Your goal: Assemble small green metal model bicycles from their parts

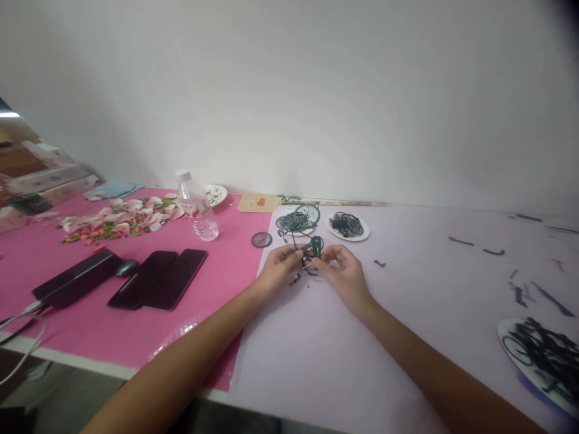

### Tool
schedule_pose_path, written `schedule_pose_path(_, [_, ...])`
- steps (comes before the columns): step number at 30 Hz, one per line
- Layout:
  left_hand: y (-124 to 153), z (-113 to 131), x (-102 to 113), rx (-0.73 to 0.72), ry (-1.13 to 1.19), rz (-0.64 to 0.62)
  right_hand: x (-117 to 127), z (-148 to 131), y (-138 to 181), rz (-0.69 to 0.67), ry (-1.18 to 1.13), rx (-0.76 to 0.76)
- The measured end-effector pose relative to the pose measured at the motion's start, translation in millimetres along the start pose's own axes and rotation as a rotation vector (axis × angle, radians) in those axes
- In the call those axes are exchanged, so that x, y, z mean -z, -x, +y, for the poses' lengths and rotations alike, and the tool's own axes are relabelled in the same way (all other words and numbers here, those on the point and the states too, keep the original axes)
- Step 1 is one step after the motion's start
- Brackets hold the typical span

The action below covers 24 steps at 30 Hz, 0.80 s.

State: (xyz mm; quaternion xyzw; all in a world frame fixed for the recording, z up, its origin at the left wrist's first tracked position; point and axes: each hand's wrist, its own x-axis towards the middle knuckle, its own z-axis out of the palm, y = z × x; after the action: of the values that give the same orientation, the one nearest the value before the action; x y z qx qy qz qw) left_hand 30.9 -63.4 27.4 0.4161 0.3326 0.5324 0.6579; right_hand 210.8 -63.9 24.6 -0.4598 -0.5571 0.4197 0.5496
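Observation:
Both my hands meet over the pale lilac sheet at the middle of the table. My left hand and my right hand pinch a small dark green miniature bicycle frame between their fingertips, just above the sheet. Tiny black parts lie under my left hand. Behind the frame a white plate holds a green wheeled assembly. A loose small wheel lies on the pink mat to the left.
A second white plate holds black wheels, and a third plate with black parts sits at the right edge. Black sticks are scattered right. On the left are a water bottle, two phones, a mouse and pink petals.

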Motion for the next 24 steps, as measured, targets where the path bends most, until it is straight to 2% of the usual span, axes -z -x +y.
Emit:
schedule_pose_path(12, [0.0,-1.7,1.9,0.026,0.037,-0.002,2.4,3.0,-2.7,0.01,0.008,0.01])
schedule_pose_path(18, [2.1,3.7,-2.0,0.051,0.067,0.018,2.2,-2.9,-0.9,0.017,-0.005,-0.067])
schedule_pose_path(24, [1.5,3.4,-3.2,0.072,0.096,0.046,1.8,-5.7,-0.3,0.02,-0.003,-0.079])
